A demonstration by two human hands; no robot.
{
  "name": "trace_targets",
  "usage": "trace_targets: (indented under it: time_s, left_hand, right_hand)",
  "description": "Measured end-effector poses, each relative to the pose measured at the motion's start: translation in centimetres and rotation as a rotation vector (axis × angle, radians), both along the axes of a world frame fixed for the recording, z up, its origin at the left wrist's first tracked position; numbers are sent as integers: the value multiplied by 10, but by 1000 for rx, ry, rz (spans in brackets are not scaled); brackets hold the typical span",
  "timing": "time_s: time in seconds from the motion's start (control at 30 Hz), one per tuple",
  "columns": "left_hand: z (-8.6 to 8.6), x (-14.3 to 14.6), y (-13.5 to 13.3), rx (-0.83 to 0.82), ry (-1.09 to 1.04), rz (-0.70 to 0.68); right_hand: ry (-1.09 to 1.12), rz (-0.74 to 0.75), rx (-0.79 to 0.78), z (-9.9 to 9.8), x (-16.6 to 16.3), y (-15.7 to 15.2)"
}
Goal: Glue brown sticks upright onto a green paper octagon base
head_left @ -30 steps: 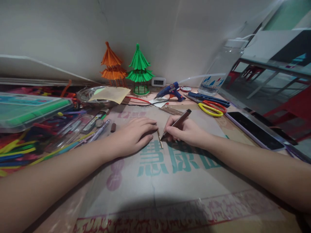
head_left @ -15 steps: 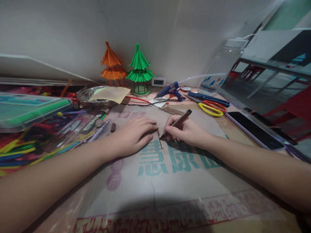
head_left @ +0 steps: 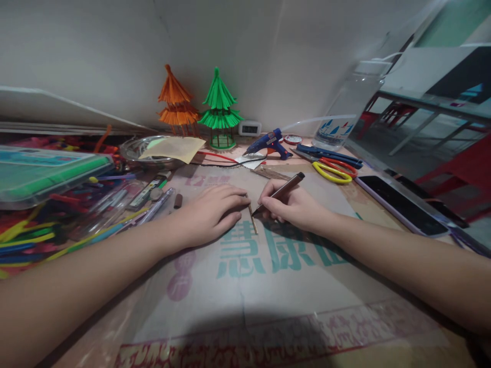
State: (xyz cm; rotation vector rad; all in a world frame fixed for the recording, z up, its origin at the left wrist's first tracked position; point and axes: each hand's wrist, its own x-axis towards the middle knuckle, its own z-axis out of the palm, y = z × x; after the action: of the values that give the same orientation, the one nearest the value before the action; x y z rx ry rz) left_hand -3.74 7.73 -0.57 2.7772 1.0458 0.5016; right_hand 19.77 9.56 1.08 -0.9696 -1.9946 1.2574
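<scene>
Figure. Work on a small stick, seen from the head camera. A thin pale wooden stick point(head_left: 252, 222) lies at the middle of the surface, on a flattened brown cardboard sheet point(head_left: 268, 291). It is pinned at its far end by the left hand point(head_left: 207, 214), whose fingers are laid out flat rather than clenched. A dark brown pen-shaped tool point(head_left: 282, 191) is grasped in a writing grip by the fingers of the right hand point(head_left: 297, 207), and its tip is set against the stick just below the left forefinger.

The stick appears whole, so the marking or cutting is judged to be under way and not yet finished. Two finished folded-paper pagodas, one orange point(head_left: 177, 105) and one green point(head_left: 220, 107), stand at the far edge, with a blue glue gun point(head_left: 268, 144) and yellow-handled scissors point(head_left: 332, 174) toward the far right corner.

Large teal Chinese characters point(head_left: 249, 253) are printed on the cardboard. They are partly covered by the right forearm and cannot be read with certainty. Red print along the near edge is too blurred to read.
</scene>
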Motion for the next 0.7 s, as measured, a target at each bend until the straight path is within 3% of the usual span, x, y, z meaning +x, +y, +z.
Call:
trace_targets:
  time_s: [0.7]
  left_hand:
    - [0,0,0,-9,3,5]
  right_hand:
    - [-30,34,95,-2,3,-1]
